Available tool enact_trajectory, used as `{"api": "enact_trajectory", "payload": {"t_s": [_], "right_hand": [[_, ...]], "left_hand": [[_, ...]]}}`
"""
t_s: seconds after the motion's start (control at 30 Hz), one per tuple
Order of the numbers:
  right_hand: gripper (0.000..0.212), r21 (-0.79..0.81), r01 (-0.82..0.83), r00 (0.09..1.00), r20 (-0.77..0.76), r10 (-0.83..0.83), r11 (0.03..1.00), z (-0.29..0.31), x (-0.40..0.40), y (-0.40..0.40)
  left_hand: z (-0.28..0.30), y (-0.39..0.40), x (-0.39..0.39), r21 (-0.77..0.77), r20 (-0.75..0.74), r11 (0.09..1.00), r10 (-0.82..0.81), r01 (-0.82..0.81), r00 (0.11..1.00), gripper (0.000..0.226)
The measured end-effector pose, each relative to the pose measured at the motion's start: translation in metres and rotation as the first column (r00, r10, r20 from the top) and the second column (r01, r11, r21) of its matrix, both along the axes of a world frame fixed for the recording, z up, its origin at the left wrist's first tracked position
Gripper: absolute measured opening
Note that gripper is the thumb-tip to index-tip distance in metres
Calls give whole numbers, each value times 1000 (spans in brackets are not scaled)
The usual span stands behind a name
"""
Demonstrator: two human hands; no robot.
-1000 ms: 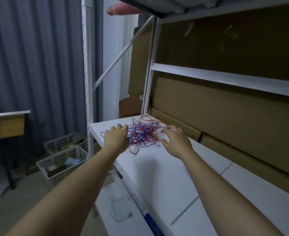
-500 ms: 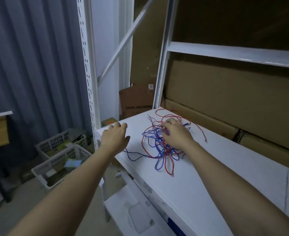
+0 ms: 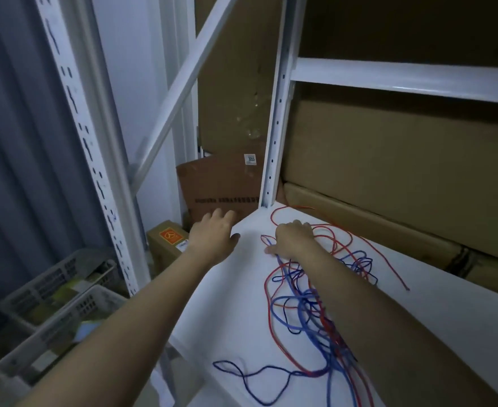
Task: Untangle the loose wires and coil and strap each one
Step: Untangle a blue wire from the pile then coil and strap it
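**Wires tangled on shelf, right hand on top of them**

Left hand is spread flat, fingers straight, at the shelf's far left corner. Holds nothing. Palm looks to hover over or rest on the edge, can't tell which from this angle.

Right hand lies palm down on the far end of the wires, fingers bent over the strands, thumb out toward the left hand. Whether it actually pinches a strand is hidden under the palm.

Wires: red and blue, one loose tangle on the white shelf. It runs from under the right hand back along and under the right forearm. One red strand trails off right of that hand toward the boxes. One blue loop lies apart, near the shelf's front edge, between the two forearms.

Boxes stack behind the right hand, against the shelf's back. Upright stands just beyond both hands. Baskets sit on the floor, below and left of the left arm.
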State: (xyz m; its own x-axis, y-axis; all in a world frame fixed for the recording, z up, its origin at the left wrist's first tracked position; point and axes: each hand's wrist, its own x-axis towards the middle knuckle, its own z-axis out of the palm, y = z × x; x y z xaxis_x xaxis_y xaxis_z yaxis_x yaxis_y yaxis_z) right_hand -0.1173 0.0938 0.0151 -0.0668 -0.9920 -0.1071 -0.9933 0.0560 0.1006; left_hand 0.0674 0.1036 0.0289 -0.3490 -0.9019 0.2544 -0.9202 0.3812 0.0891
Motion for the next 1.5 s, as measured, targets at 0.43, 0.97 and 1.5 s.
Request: {"api": "enact_trajectory", "payload": {"t_s": [0.43, 0.97, 1.5], "right_hand": [[10, -140, 312, 591, 803, -76, 940, 35, -11, 50], [25, -302, 764, 430, 897, -102, 570, 120, -7, 150], [23, -763, 646, 692, 573, 439, -22, 300, -23, 162]], "left_hand": [[17, -49, -49, -100, -158, 832, -555, 546, 817, 24], [139, -5, -70, -248, -749, 821, -499, 514, 435, 20], [272, 46, -94, -108, -993, 418, -94, 902, -76, 25]]}}
